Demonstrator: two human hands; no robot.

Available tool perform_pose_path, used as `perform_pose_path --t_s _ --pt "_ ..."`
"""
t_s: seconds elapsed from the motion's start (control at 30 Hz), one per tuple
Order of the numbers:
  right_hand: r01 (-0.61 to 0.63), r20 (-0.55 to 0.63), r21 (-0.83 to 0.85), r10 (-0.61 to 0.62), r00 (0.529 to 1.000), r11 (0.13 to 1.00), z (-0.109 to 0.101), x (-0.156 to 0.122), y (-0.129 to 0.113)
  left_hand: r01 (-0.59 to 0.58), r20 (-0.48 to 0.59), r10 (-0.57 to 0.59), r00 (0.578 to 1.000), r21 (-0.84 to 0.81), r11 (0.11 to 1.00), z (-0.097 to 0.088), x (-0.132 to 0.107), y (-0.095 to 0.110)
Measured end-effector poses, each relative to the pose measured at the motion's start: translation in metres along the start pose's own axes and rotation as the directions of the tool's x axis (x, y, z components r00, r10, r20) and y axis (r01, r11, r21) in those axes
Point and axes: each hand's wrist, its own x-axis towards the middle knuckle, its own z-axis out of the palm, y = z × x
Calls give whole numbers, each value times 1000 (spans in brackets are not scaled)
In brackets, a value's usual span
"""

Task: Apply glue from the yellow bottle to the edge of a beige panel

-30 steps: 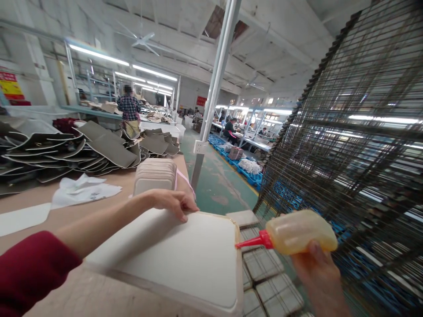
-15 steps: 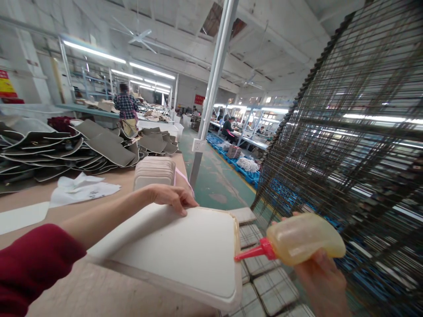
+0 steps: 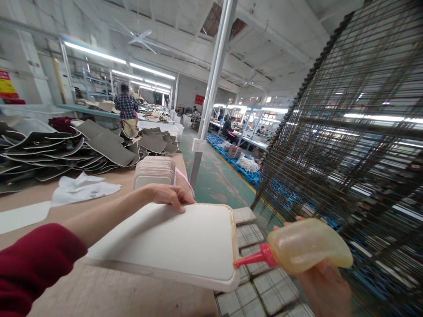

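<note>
My left hand (image 3: pixel 170 196) grips the far edge of a white panel (image 3: pixel 165 246) with rounded corners, thumb on its face and the other fingers hidden behind the edge. In my right hand (image 3: pixel 325 281) is a translucent yellowish squeeze bottle (image 3: pixel 307 244), held tilted with its red nozzle (image 3: pixel 253 257) pointing left. The nozzle tip touches the panel's right edge near the front corner. A glossy yellowish bead of glue (image 3: pixel 234 229) runs along the far and right edges of the panel.
A stack of similar panels (image 3: pixel 154 171) stands beyond my left hand. Dark folded pieces (image 3: pixel 109 147) are heaped on the brown table (image 3: pixel 139 295), near a crumpled white bag (image 3: pixel 84 189). Wire racks (image 3: pixel 350 132) rise at right above pale panels on wire (image 3: pixel 272 288). Co-workers (image 3: pixel 126 108) are farther back.
The nozzle tip has slid slightly toward me along the panel's right edge, the bottle moving down and right. The panel's near right corner has risen a little. My left hand keeps its grip.
</note>
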Motion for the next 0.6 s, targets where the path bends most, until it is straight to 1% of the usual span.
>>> perform_pose_path --t_s 0.17,0.27,0.33,0.43,0.5,0.6 --pt "7 -49 -105 -12 999 994 -4 -3 1 1 -21 -2 1000 -31 1000 1 0 -2" --pt "3 -115 -187 -25 993 982 -4 -6 1 -4 -45 1 999 -50 999 1 0 -5" --pt "6 -158 -253 -47 986 967 -2 -8 0 -8 -58 4 998 -64 998 1 0 -8" --pt "29 -174 -342 -94 980 939 -1 -11 -3 -16 -65 10 998 -92 996 0 0 -13" --pt "55 -167 -325 -115 979 944 0 -11 -5 -20 -67 13 998 -105 994 0 0 -15" --pt "95 -124 -182 -118 985 979 -1 -10 -8 -34 -86 24 996 -122 992 0 1 -20"
